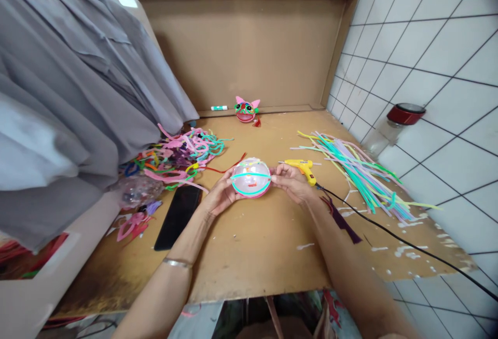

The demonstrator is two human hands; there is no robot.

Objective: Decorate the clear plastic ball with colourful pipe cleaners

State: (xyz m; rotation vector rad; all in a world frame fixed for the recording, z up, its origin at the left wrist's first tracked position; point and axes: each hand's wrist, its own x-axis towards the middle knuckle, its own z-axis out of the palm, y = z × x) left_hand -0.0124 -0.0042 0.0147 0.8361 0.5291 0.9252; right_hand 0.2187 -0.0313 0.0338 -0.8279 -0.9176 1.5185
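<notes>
A round, clear plastic piece (246,168), like a small bowl or half ball, is held above the table in front of me. Turquoise pipe cleaner (252,175) runs across its middle, and another curves along its lower edge near a pink rim. My left hand (222,194) is closed around the left side, thumb at the edge. On the right, my right hand (290,181) pinches the edge where the upper pipe cleaner ends. Just beyond that hand lies a yellow glue gun (301,164).
Tangled pipe cleaners (190,147) and a black phone (179,217) lie left. Straight pipe cleaners (354,173) spread out right, near a jar (385,131). A glue-gun cord (385,227) crosses the right side. A decorated animal face (246,110) and a marker (219,108) sit at the back.
</notes>
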